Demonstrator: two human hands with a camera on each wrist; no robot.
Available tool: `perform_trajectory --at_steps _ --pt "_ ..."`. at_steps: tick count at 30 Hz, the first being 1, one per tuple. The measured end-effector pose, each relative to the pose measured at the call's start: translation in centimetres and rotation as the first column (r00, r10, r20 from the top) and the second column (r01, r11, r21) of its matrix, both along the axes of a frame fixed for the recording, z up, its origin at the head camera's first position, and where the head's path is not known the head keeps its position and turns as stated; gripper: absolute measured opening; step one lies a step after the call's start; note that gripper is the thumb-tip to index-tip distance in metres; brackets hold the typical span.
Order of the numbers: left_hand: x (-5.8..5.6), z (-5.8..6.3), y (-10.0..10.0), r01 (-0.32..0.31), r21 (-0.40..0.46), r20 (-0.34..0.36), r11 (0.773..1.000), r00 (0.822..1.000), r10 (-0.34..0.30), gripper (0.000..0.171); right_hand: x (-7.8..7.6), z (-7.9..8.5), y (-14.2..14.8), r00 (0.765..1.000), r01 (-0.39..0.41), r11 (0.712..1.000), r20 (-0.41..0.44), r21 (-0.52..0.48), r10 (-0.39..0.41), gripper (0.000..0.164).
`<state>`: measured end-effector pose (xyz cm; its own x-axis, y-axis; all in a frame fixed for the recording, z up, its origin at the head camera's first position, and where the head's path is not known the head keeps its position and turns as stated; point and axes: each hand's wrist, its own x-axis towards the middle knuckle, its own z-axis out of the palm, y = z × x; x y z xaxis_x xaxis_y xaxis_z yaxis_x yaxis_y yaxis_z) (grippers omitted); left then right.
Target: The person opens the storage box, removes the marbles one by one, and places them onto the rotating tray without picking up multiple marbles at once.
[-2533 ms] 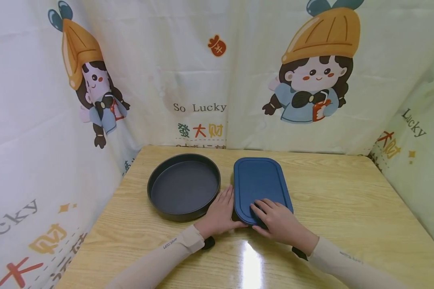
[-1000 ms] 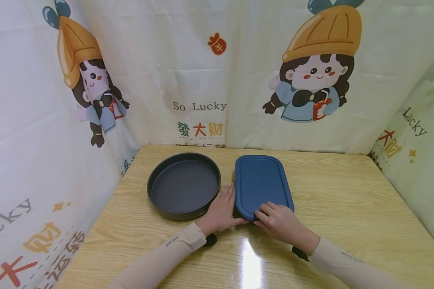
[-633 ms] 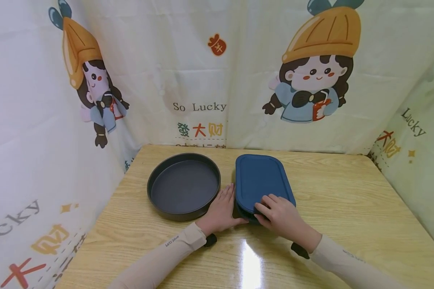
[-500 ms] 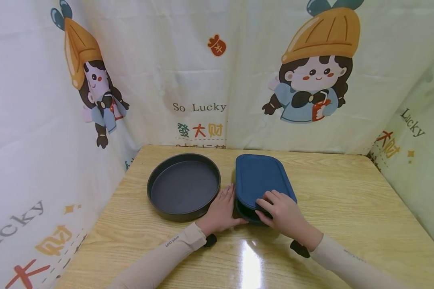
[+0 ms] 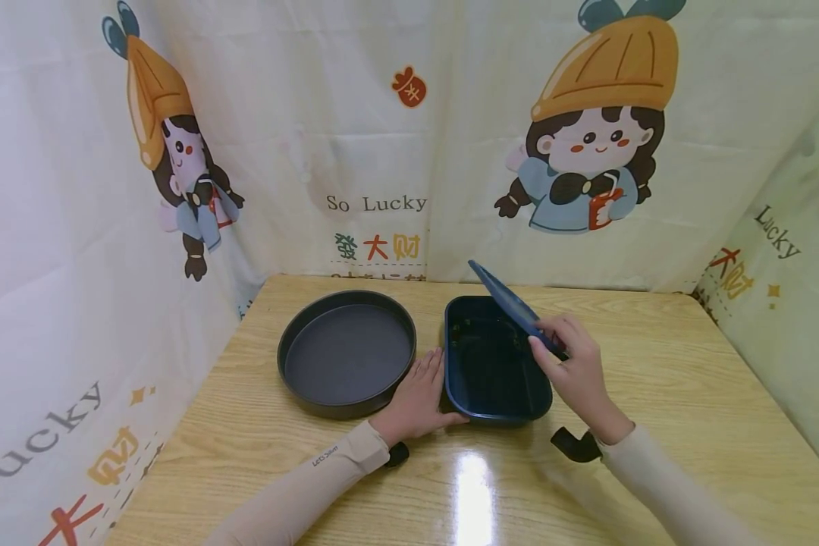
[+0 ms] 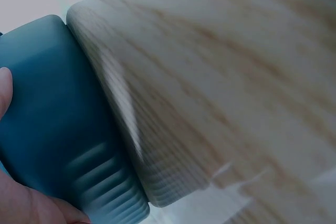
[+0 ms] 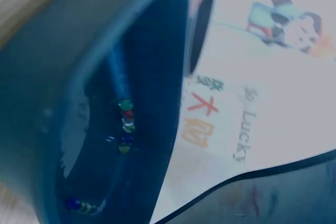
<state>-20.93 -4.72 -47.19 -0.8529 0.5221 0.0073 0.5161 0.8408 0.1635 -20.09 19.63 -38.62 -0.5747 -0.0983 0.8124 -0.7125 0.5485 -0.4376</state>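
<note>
A dark blue rectangular container (image 5: 505, 419) stands uncovered on the table. My left hand (image 5: 412, 398) braces it, straight fingers along its left side and thumb at the front corner. In the left wrist view the thumb and a fingertip touch the container's wall (image 6: 58, 103). My right hand (image 5: 576, 371) pinches the blue lid (image 5: 508, 299) by its near end, between thumb and fingers. The lid hangs steeply tilted over the container's right side. Inside, the right wrist view shows several small shiny coloured balls (image 7: 125, 104), like marbles, against the wall and in a corner.
A round dark pan (image 5: 346, 356) sits left of the container, close to my left hand. Printed curtains (image 5: 478, 152) hang behind the wooden table (image 5: 655, 379) and at both sides. Black straps (image 5: 576, 445) show at my wrists.
The lid's near edge rose from the container, then the whole lid came off and swung up to the right in my right hand, exposing the inside. My left hand stayed in place.
</note>
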Motion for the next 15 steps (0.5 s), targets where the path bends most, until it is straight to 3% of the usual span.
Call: perform_trajectory --at_steps 4,7,10,15 --pt "0.0 -0.1 0.1 -0.006 -0.013 -0.005 1.0 1.0 0.006 0.11 -0.6 0.4 1.2 0.997 0.064 0.975 0.052 -0.214 -0.054 0.012" --pt "0.0 -0.1 0.1 -0.011 -0.026 -0.004 1.0 1.0 0.011 0.11 -0.8 0.6 2.2 0.991 0.112 0.927 0.111 -0.358 -0.076 0.012" --pt "0.0 0.0 0.2 -0.014 -0.03 0.004 0.999 1.0 0.014 0.11 -1.4 0.6 3.4 0.99 0.094 0.837 0.137 -0.54 -0.023 0.014" --pt "0.1 0.0 0.2 -0.011 -0.026 0.012 1.0 1.0 0.012 0.111 -2.3 0.0 5.6 0.991 0.077 0.629 0.127 -0.774 0.035 0.012"
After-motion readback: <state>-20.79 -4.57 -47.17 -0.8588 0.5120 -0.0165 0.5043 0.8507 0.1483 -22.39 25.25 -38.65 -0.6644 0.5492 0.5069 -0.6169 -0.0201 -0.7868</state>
